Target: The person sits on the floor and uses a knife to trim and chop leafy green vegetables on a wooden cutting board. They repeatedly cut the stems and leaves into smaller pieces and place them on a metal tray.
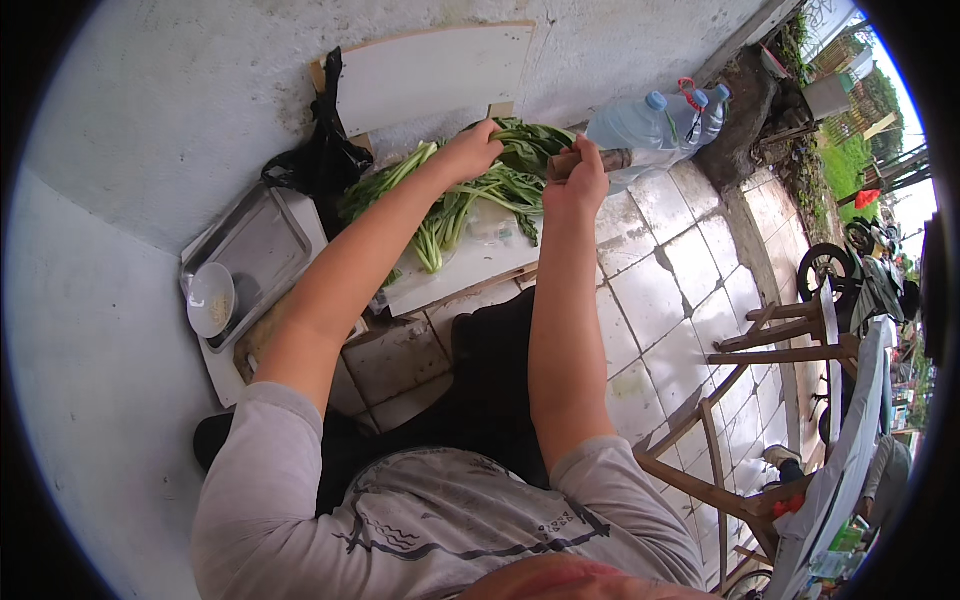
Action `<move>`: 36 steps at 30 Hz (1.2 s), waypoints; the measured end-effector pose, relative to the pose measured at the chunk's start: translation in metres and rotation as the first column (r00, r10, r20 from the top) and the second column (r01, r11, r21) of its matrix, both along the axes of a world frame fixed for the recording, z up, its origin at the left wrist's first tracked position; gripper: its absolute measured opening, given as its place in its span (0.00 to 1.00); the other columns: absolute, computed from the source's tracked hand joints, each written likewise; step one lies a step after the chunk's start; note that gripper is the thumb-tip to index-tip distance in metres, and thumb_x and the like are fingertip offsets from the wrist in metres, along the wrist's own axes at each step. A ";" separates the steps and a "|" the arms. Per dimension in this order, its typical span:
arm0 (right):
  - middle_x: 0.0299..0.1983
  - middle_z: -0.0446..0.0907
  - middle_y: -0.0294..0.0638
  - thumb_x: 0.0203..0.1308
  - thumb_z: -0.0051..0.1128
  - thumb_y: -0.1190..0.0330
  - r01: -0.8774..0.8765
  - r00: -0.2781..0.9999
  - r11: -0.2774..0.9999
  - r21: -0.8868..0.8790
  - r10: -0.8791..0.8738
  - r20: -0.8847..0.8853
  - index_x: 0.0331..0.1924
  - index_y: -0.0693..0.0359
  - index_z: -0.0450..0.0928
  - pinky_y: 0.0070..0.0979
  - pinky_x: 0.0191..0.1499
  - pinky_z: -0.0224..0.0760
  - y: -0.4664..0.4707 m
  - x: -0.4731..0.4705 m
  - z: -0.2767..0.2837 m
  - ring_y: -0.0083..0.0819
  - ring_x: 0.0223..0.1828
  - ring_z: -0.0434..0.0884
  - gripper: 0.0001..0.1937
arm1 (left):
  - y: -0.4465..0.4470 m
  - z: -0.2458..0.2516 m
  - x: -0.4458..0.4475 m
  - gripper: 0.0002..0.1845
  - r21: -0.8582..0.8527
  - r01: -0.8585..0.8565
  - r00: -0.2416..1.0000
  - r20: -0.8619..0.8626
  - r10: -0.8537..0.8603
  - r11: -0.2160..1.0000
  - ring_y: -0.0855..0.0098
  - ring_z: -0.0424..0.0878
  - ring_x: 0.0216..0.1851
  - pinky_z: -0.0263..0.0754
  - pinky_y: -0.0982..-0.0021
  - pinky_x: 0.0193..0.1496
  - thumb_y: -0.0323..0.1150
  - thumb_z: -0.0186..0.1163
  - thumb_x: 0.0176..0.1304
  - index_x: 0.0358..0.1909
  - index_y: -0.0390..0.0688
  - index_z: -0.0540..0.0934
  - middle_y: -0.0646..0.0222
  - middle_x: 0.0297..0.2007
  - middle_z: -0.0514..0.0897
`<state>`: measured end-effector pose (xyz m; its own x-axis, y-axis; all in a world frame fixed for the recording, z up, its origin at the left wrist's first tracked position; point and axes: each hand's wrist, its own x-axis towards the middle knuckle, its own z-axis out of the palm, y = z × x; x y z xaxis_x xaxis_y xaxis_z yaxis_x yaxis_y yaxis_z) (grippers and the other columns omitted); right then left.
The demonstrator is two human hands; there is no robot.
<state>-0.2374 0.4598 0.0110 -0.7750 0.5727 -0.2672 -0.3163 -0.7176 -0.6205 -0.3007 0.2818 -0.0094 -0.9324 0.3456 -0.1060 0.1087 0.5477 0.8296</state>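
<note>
My left hand (466,155) grips the stems of some leafy greens (450,199), with dark leaves stretching towards my right hand. The bunch lies in a loose heap over a low white board (480,281). Above the board's right end, my right hand (576,184) is closed around the brown wooden handle (613,160) of what looks like a knife. Its pale blade (651,157) points right, in front of the water bottles, and its outline is hard to make out. Clear plastic wrapping (495,229) lies under the greens.
Large plastic water bottles (626,124) stand by the wall at the right. On the left, a metal tray (259,244) holds a white bowl (211,300) with pale bits inside. A black plastic bag (322,154) hangs beyond it. A wooden trestle (705,427) stands right of me.
</note>
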 end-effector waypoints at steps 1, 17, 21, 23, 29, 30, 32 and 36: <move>0.39 0.79 0.37 0.69 0.68 0.74 -0.013 1.000 0.999 0.035 0.014 -0.018 0.47 0.62 0.79 0.32 0.39 0.77 0.001 0.003 0.002 0.30 0.40 0.80 0.09 | -0.001 0.007 0.000 0.23 -0.002 0.040 0.999 -0.032 -0.040 0.999 0.54 0.82 0.63 0.73 0.55 0.68 0.39 0.56 0.78 0.69 0.41 0.75 0.51 0.61 0.85; 0.51 0.82 0.52 0.70 0.69 0.78 -0.254 0.764 0.804 0.538 0.508 -0.399 0.39 0.61 0.70 0.23 0.29 0.75 -0.043 0.103 0.056 0.22 0.26 0.78 0.13 | -0.057 0.179 0.079 0.24 0.807 -0.097 0.980 0.180 -0.086 0.582 0.64 0.90 0.45 0.95 0.59 0.49 0.38 0.68 0.78 0.63 0.33 0.71 0.58 0.47 0.83; 0.47 0.85 0.54 0.66 0.74 0.75 -0.380 0.645 0.631 0.676 0.705 -0.295 0.37 0.61 0.71 0.27 0.32 0.77 -0.072 0.152 0.078 0.31 0.31 0.85 0.15 | -0.082 0.207 0.123 0.15 0.904 -0.222 0.963 0.262 -0.064 0.366 0.66 0.88 0.48 0.93 0.62 0.57 0.35 0.65 0.80 0.56 0.38 0.73 0.60 0.49 0.81; 0.50 0.84 0.52 0.71 0.74 0.66 -0.452 0.616 0.609 0.652 0.741 -0.266 0.41 0.62 0.72 0.36 0.44 0.89 -0.094 0.171 0.087 0.46 0.48 0.91 0.16 | -0.086 0.211 0.147 0.14 0.934 -0.228 0.973 0.230 0.026 0.276 0.67 0.88 0.46 0.93 0.62 0.57 0.35 0.64 0.80 0.56 0.38 0.73 0.61 0.48 0.81; 0.51 0.85 0.48 0.69 0.76 0.70 -0.378 0.719 0.670 0.639 0.647 -0.254 0.51 0.68 0.75 0.41 0.53 0.91 -0.151 0.194 0.109 0.43 0.50 0.90 0.18 | -0.103 0.196 0.225 0.28 0.962 -0.215 0.934 0.151 0.325 0.171 0.71 0.83 0.53 0.86 0.64 0.50 0.33 0.64 0.80 0.69 0.43 0.57 0.64 0.57 0.75; 0.49 0.86 0.46 0.67 0.78 0.70 -0.375 0.732 0.622 0.687 0.654 -0.192 0.54 0.70 0.77 0.37 0.52 0.90 -0.156 0.195 0.114 0.37 0.48 0.90 0.20 | -0.111 0.193 0.234 0.28 0.968 -0.194 0.930 0.128 0.345 0.162 0.71 0.82 0.54 0.85 0.64 0.53 0.33 0.64 0.81 0.69 0.43 0.57 0.64 0.58 0.75; 0.44 0.88 0.42 0.66 0.80 0.70 -0.353 0.744 0.591 0.725 0.647 -0.165 0.57 0.71 0.79 0.27 0.47 0.86 -0.172 0.197 0.123 0.28 0.43 0.90 0.23 | -0.128 0.186 0.250 0.27 0.977 -0.148 0.911 0.075 0.405 0.152 0.71 0.80 0.60 0.81 0.65 0.62 0.32 0.64 0.82 0.69 0.41 0.57 0.62 0.59 0.74; 0.42 0.90 0.47 0.69 0.77 0.69 -0.402 0.673 0.450 0.798 0.736 -0.076 0.54 0.74 0.79 0.27 0.45 0.88 -0.191 0.199 0.142 0.31 0.38 0.92 0.20 | -0.178 0.177 0.277 0.28 0.964 -0.146 0.870 0.018 0.493 0.223 0.69 0.78 0.65 0.77 0.64 0.71 0.32 0.65 0.81 0.71 0.39 0.59 0.59 0.66 0.74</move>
<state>-0.0382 0.2684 0.1532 -0.9174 -0.1777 0.3562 -0.3103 -0.2413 -0.9195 -0.0238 0.1034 0.1679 -0.9116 -0.2933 0.2880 0.4051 -0.5219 0.7506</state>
